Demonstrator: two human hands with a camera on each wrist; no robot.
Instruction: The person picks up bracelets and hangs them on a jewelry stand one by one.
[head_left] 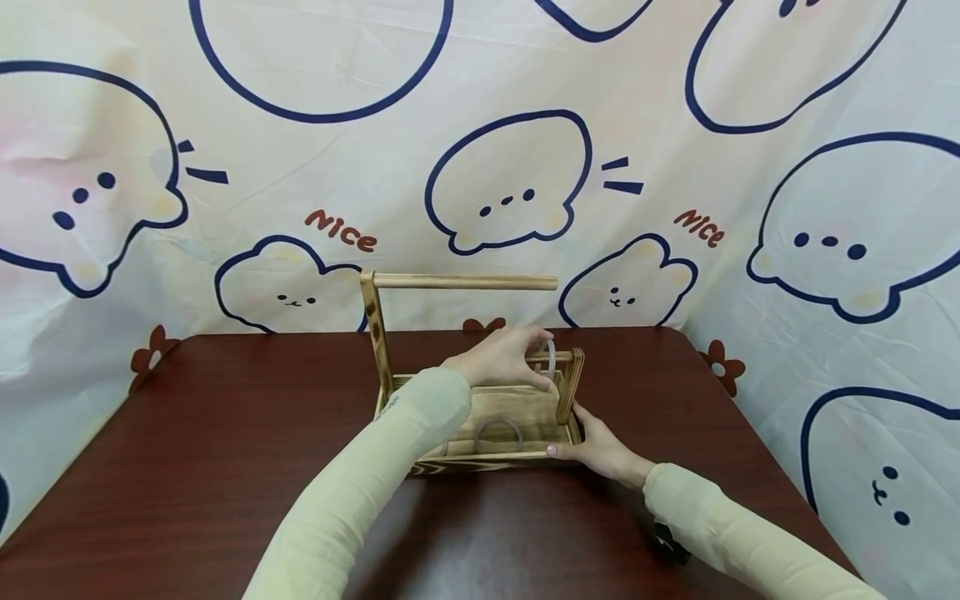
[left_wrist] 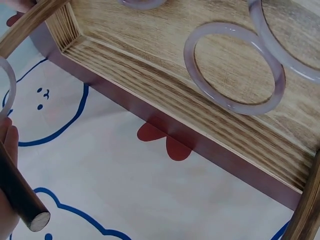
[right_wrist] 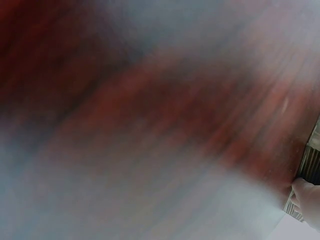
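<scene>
Only smooth translucent bangle (left_wrist: 234, 70), grainy wooden tray (left_wrist: 150, 45)

Dark red-brown surface (head_left: 187, 433). Behind its far edge hangs a cream backdrop cloth (head_left: 375, 167) printed with blue-outlined cartoon animals.

Head cam high, forward-down — wrist cams close; shared wooden tray (head_left: 480, 454).
</scene>
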